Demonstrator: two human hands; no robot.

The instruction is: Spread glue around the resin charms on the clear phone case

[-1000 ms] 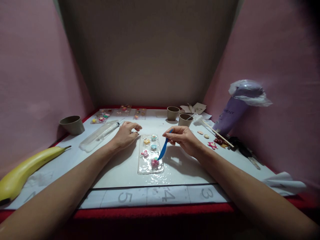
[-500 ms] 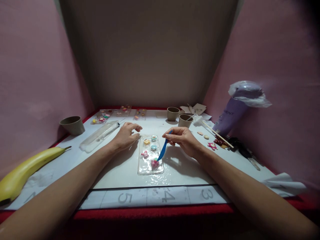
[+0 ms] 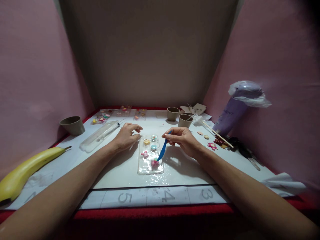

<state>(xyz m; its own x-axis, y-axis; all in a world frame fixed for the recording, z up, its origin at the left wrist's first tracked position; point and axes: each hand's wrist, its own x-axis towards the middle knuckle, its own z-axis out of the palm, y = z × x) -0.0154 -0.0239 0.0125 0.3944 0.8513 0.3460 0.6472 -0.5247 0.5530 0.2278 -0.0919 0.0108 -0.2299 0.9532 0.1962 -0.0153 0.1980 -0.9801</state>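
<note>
A clear, glossy phone case [image 3: 148, 166] lies upright to me at the centre of the white board, bearing several small charms. My right hand [image 3: 180, 137] pinches a blue plastic knife [image 3: 163, 149]; its tip touches the pink charm [image 3: 155, 163] near the case's lower right. Beside the upper left corner of the case rests my left hand [image 3: 128, 135], thumb and fingers apart, holding nothing. Higher on the case sit a yellow charm [image 3: 146, 142], two bluish ones and a pink rabbit-like charm [image 3: 144, 154].
A banana [image 3: 30, 168] and a cup [image 3: 72, 126] stand at the left, with a bagged syringe [image 3: 100, 135] nearer. Two cups, a wooden stick [image 3: 218, 134], loose charms and a purple bag [image 3: 232, 110] are on the right. Decorated pieces [image 3: 140, 114] lie at the back.
</note>
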